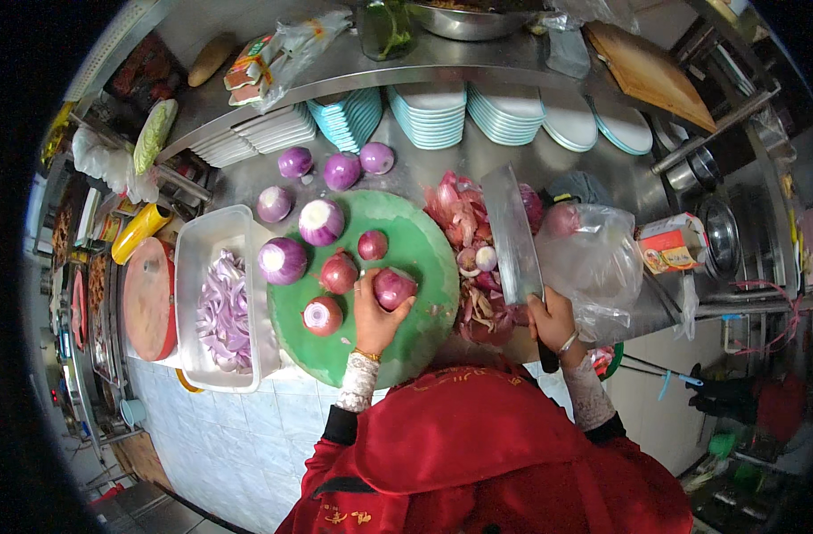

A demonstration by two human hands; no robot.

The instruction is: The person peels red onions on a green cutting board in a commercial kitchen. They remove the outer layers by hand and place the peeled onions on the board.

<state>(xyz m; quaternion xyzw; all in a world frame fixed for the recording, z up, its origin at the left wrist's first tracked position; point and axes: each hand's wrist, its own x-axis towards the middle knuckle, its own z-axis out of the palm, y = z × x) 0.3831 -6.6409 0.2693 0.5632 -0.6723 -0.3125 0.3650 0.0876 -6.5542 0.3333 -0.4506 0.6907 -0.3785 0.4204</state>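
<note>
On a round green cutting board [406, 347], my left hand [377, 314] grips a red onion [394, 288] between thumb and fingers. My right hand [552, 320] holds a broad-bladed cleaver [511, 233] by its black handle, the blade raised over a heap of onion skins [461, 210] right of the board. Two unpeeled onions [339, 272] [373, 245] and one with a cut end [322, 316] sit near my left hand. Peeled purple onions [321, 222] lie at the board's upper left and on the steel counter behind it.
A clear plastic tub [259, 347] of sliced onion [225, 314] stands left of the board, beside a round red-rimmed board [150, 300]. Stacked plates [426, 117] line the counter under a steel shelf [446, 73]. A plastic bag [590, 260] and a printed carton [672, 243] are at right.
</note>
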